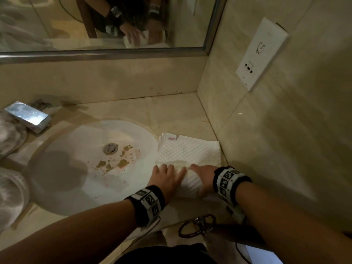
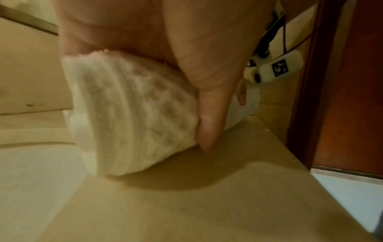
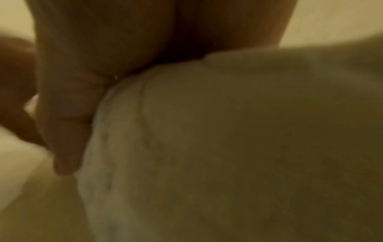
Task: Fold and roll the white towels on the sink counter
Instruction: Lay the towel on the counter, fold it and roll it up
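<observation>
A white waffle-weave towel [image 1: 188, 151] lies on the beige counter [image 1: 177, 115], right of the sink. Its near end is wound into a thick roll, and its far part lies flat with a red-printed tag at the far left corner. My left hand [image 1: 167, 178] lies over the left end of the roll. In the left wrist view its thumb [image 2: 211, 106] runs down the near side of the towel roll [image 2: 134, 114]. My right hand [image 1: 203, 176] curls over the right end. In the right wrist view the towel [image 3: 228, 147] fills the frame under the right hand [image 3: 68, 114].
The white sink basin [image 1: 57, 187] holds brown debris around its drain [image 1: 110, 148]. A silver box [image 1: 28, 116] and more bunched white towels [image 1: 9, 134] sit at the left. A tiled wall with a socket plate [image 1: 261, 54] stands close on the right. A ring with a cable [image 1: 198, 225] hangs at the counter's front edge.
</observation>
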